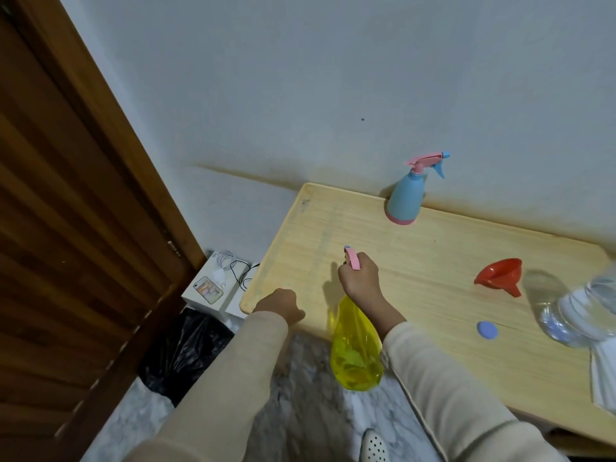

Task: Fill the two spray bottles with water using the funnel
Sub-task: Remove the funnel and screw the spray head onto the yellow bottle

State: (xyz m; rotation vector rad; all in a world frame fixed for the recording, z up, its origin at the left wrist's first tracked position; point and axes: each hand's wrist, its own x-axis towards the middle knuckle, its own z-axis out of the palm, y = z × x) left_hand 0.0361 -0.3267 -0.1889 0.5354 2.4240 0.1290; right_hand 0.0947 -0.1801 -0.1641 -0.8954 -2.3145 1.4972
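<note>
Two cream sleeves come in from the bottom of the frame, and between them, at the bottom edge, is the tip of a white shoe (375,446) with small holes, on a grey marble floor (310,411).

At the end of the right-hand sleeve, the right hand (361,278) has its fingers closed around the neck of the yellow spray bottle (355,348), just under its pink spray head (351,260). This bottle is tilted, with its base toward the camera, and its body hangs past the near edge of the wooden table (416,255).

On the left, the left hand (283,305) is at the near left corner of the table with its fingers curled. I cannot tell if it grips the edge or only rests there.

In the upper middle, the blue spray bottle (405,198) stands upright at the far edge of the table, close to the wall, with its pink head on. The red funnel (501,278) lies on its side at the right of the table. Near it, at the right edge of the frame, is a clear water bottle (580,311), and a small blue cap (487,329) lies on the table between this bottle and the right sleeve.

At the left stand a brown wooden door (66,228), a black bag (186,348), and a white box (216,288) with cables on it.
</note>
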